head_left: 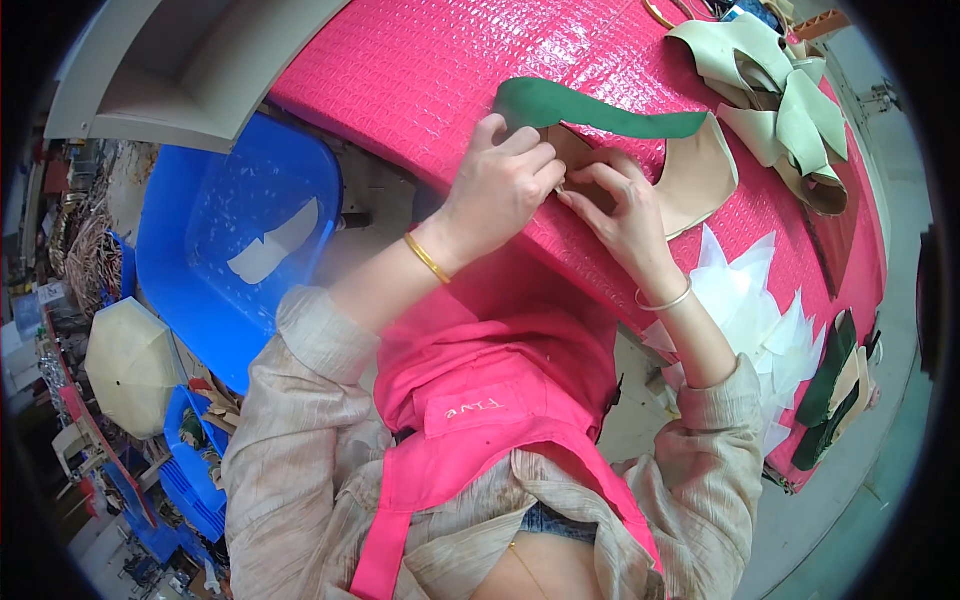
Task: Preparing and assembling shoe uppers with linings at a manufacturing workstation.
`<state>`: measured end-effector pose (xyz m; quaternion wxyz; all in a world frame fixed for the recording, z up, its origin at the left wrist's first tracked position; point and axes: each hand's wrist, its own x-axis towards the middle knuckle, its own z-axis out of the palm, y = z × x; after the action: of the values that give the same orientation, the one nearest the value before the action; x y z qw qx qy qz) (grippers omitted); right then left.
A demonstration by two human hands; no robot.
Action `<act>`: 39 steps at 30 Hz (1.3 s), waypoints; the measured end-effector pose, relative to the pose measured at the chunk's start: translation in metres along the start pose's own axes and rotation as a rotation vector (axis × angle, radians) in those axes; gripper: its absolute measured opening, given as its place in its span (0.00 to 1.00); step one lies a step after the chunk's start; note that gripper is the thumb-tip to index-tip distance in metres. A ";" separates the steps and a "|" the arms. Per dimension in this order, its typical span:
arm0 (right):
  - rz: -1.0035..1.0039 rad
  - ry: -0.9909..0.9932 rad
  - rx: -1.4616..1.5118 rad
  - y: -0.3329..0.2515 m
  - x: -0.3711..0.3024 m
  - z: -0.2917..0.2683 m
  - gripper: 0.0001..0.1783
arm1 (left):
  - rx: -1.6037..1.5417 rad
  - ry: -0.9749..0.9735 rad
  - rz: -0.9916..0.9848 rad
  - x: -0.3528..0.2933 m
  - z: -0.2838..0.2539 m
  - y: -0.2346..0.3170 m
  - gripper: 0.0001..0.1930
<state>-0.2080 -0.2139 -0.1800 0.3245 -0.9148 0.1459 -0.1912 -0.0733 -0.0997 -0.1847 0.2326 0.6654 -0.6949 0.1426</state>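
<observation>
A curved leather piece (700,170), beige with a dark green band along its far side, lies at the near edge of the pink-covered table. My left hand (505,190) is closed on its near edge, fingers curled and knuckles up. Right beside it, my right hand (622,205) pinches the same edge between thumb and fingers. The fingertips of both hands almost meet there. They partly hide the brown inner face of the piece, and whether anything small is between them cannot be made out.
Pale green leather pieces (775,90) are heaped at the far right of the table (400,80). White pointed sheets (765,330) and green and beige pieces (835,390) lie nearer on the right. At left, a blue bin (180,220) holds a white scrap below a grey open box (190,70); a round stool (128,367) stands near.
</observation>
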 end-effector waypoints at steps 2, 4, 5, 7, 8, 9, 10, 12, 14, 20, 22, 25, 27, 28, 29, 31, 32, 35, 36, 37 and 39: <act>0.043 0.008 -0.018 0.001 0.002 0.002 0.10 | -0.026 0.049 -0.147 -0.003 0.004 0.006 0.03; 0.145 -0.046 0.080 0.001 0.002 0.002 0.07 | -0.013 0.088 -0.168 -0.004 0.007 0.012 0.02; 0.147 -0.046 0.080 0.001 0.002 0.002 0.07 | 0.001 0.128 -0.190 -0.006 0.007 0.014 0.01; 0.141 -0.046 0.154 0.001 0.004 0.000 0.05 | -0.006 0.134 -0.195 -0.007 0.008 0.015 0.01; 0.141 -0.047 0.153 -0.001 0.004 0.000 0.05 | -0.012 0.140 -0.201 -0.007 0.008 0.016 0.01; 0.122 -0.047 0.075 -0.003 0.003 0.001 0.06 | -0.012 0.140 -0.202 -0.008 0.009 0.016 0.01; 0.104 -0.047 -0.003 -0.007 0.003 0.001 0.08 | -0.021 0.141 -0.210 -0.009 0.009 0.017 0.02; 0.042 -0.007 -0.129 -0.017 0.002 0.006 0.09 | -0.031 0.141 -0.217 -0.012 0.010 0.019 0.02; -0.082 0.080 -0.255 -0.025 0.004 0.008 0.09 | -0.044 0.153 -0.317 -0.016 0.011 0.023 0.05; 0.054 0.120 -0.183 -0.013 0.016 0.007 0.07 | -0.079 0.106 -0.474 -0.008 0.003 0.031 0.07; -0.006 0.176 -0.268 -0.011 0.014 0.008 0.08 | -0.057 0.078 -0.441 -0.011 0.001 0.032 0.10; -0.004 0.202 -0.289 -0.008 0.010 0.008 0.08 | -0.033 0.079 -0.308 -0.031 0.010 0.042 0.13; 0.067 0.174 -0.230 -0.010 0.009 0.009 0.08 | -0.039 0.102 -0.202 -0.041 0.014 0.048 0.14; 0.027 0.158 -0.219 -0.013 0.010 0.009 0.08 | -0.034 0.073 -0.230 -0.042 0.014 0.051 0.14; -0.013 0.142 -0.209 -0.015 0.012 0.010 0.08 | -0.028 0.043 -0.259 -0.043 0.014 0.052 0.15; 0.006 0.131 -0.331 -0.014 0.014 0.008 0.07 | -0.044 0.024 -0.252 -0.041 0.011 0.053 0.15; 0.004 0.158 -0.293 -0.009 0.016 0.006 0.07 | -0.058 0.005 -0.246 -0.039 0.009 0.053 0.16; 0.010 0.203 -0.269 -0.006 0.020 0.007 0.06 | -0.064 -0.055 -0.226 -0.033 0.000 0.050 0.16; 0.043 0.222 -0.246 -0.006 0.018 0.008 0.07 | -0.062 -0.048 -0.229 -0.033 0.001 0.051 0.16; 0.076 0.241 -0.223 -0.007 0.016 0.008 0.07 | -0.065 -0.035 -0.225 -0.034 0.004 0.052 0.16; 0.085 0.196 -0.223 -0.012 0.005 0.008 0.09 | -0.066 -0.017 -0.225 -0.033 0.005 0.052 0.16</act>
<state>-0.1982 -0.2031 -0.1765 0.2131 -0.9151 0.2358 -0.2482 -0.1250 -0.0695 -0.2000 0.2631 0.7323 -0.6220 0.0870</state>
